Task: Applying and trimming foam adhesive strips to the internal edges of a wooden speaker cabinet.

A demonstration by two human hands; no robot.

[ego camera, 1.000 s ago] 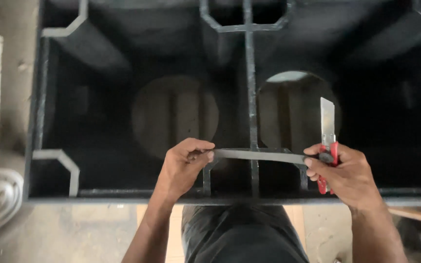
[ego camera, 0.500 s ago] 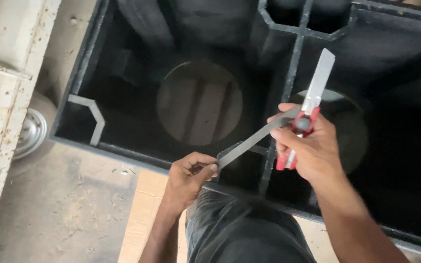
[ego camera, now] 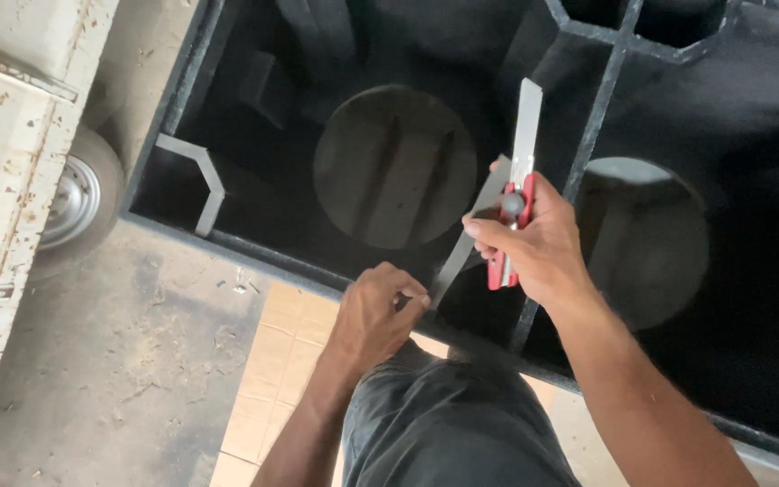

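1. Right hand (ego camera: 534, 243): closed round a red-handled utility knife (ego camera: 517, 194), long flat steel blade pointing up; fingertips also pinch the upper end of a thin grey strip (ego camera: 466, 239).
2. Left hand (ego camera: 376, 316): pinched shut on the strip's lower end.
3. Strip stretches diagonally between the hands, over the matte black moulded tray (ego camera: 254, 126) with round cut-outs.

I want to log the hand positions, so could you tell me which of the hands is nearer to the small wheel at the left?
Left. The left hand is right of the wheel, above the floor; the right hand is farther right, holding the red knife.
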